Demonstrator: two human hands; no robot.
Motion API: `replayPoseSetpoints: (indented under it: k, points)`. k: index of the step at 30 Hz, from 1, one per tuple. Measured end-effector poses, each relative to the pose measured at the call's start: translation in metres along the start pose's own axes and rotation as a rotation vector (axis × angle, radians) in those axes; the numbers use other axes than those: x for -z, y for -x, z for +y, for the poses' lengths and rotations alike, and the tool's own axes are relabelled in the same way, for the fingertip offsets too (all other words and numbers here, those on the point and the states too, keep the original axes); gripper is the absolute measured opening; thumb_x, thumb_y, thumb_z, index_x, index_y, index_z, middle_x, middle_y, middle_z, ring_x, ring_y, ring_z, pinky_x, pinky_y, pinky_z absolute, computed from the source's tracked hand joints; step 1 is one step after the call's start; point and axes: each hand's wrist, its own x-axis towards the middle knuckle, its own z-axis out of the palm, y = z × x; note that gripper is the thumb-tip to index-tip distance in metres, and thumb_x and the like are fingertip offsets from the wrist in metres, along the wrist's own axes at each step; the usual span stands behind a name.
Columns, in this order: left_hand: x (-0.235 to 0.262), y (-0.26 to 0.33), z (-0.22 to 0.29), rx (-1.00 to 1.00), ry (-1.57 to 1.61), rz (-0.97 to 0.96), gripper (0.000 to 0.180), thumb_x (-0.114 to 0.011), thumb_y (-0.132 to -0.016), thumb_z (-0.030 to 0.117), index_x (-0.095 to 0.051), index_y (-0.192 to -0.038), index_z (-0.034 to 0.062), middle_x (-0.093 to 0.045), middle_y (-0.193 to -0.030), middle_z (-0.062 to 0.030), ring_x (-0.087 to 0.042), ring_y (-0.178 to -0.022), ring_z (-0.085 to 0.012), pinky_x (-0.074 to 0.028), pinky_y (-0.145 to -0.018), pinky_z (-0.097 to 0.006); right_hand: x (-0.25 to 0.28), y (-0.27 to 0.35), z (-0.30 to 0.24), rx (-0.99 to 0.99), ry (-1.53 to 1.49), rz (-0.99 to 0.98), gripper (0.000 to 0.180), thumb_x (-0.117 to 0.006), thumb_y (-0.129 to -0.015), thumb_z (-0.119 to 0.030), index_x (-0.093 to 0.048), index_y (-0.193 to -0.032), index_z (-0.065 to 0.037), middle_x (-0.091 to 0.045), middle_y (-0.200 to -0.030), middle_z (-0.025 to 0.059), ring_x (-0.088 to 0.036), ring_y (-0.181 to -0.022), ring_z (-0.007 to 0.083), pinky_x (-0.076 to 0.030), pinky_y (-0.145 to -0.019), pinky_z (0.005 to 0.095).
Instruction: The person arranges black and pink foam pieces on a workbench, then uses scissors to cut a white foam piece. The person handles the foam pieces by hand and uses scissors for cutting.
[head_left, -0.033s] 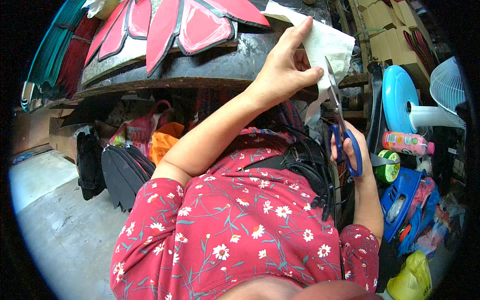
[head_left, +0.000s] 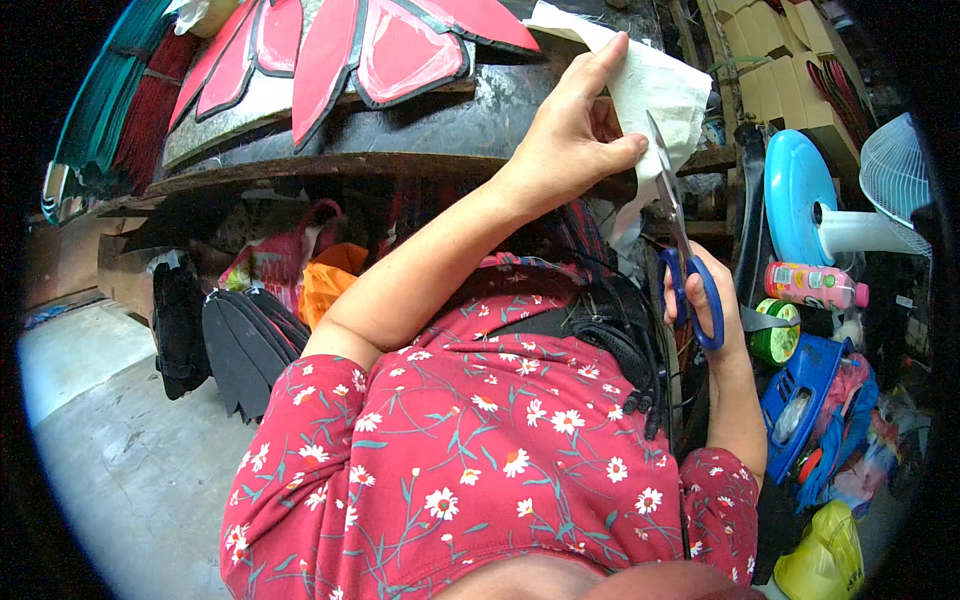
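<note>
My left hand [head_left: 585, 140] pinches a thin off-white sheet [head_left: 665, 90] between thumb and fingers; whether it is cloth or paper I cannot tell. The sheet hangs past the front edge of the dark worktable, and a narrow strip of it droops below my thumb. In my right hand [head_left: 708, 295] are scissors [head_left: 684, 262] with blue handles, my fingers through the loops. Their blades point up and lie against the sheet, just right of my left thumb. The blades look nearly closed.
Red petal-shaped pieces with black edging [head_left: 410, 60] lie on the worktable [head_left: 420, 150]. Teal and dark red bundles [head_left: 115, 90] are at far left. On the right stand a white-and-blue fan [head_left: 800, 195], a pink bottle [head_left: 815, 285] and a blue basket [head_left: 805, 395]. Black leaf-shaped pieces [head_left: 250, 350] hang below the table.
</note>
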Motion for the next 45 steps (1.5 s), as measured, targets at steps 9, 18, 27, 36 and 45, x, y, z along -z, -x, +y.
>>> replayPoseSetpoints:
  k: [9, 18, 27, 36, 45]
  points:
    - [-0.001, 0.000, 0.001, 0.103, 0.118, -0.084, 0.102, -0.068, -0.079, -0.009, -0.006, -0.157, 0.0111, -0.040, -0.144, -0.0088, -0.058, -0.114, -0.0189, -0.048, -0.097, -0.032, 0.003, -0.006, -0.005, -0.012, -0.019, -0.042, 0.056, -0.066, -0.087, -0.057, -0.054, -0.090, -0.003, -0.053, -0.070, 0.0006, -0.052, -0.052, 0.0080, -0.043, -0.049, 0.0221]
    - [-0.003, 0.002, 0.002, 0.048, 0.079, -0.108, 0.099, -0.071, -0.077, -0.007, -0.013, -0.156, 0.0055, -0.037, -0.138, -0.0117, -0.056, -0.111, -0.0178, -0.051, -0.092, -0.029, -0.004, -0.012, 0.001, -0.016, -0.098, -0.015, 0.057, -0.063, -0.087, -0.060, -0.055, -0.090, -0.003, -0.050, -0.067, -0.0001, -0.051, -0.049, 0.0084, -0.043, -0.045, 0.0218]
    - [0.009, -0.005, 0.009, 0.132, -0.068, 0.020, 0.077, -0.072, -0.083, 0.000, -0.032, -0.149, 0.0057, -0.063, -0.100, -0.0032, -0.060, -0.091, -0.0093, -0.050, -0.081, -0.025, -0.006, -0.006, 0.001, -0.059, -0.011, 0.031, 0.063, -0.064, -0.084, -0.064, -0.054, -0.091, -0.002, -0.051, -0.068, 0.0000, -0.050, -0.049, 0.0071, -0.042, -0.044, 0.0209]
    - [0.007, -0.005, 0.005, 0.068, -0.012, -0.080, 0.097, -0.069, -0.074, -0.005, -0.017, -0.155, 0.0050, -0.043, -0.119, -0.0110, -0.056, -0.073, -0.0101, -0.050, -0.066, -0.023, -0.009, -0.022, -0.011, -0.003, -0.014, 0.038, 0.062, -0.064, -0.086, -0.062, -0.055, -0.093, -0.002, -0.052, -0.071, 0.0008, -0.053, -0.055, 0.0082, -0.043, -0.052, 0.0220]
    - [0.006, 0.000, 0.012, 0.054, 0.048, -0.064, 0.090, -0.069, -0.074, -0.003, -0.026, -0.153, 0.0025, -0.048, -0.117, -0.0100, -0.057, -0.075, -0.0096, -0.050, -0.066, -0.024, -0.009, -0.013, -0.016, -0.054, -0.017, -0.001, 0.059, -0.063, -0.086, -0.061, -0.054, -0.087, -0.003, -0.049, -0.064, -0.0003, -0.049, -0.049, 0.0079, -0.040, -0.045, 0.0218]
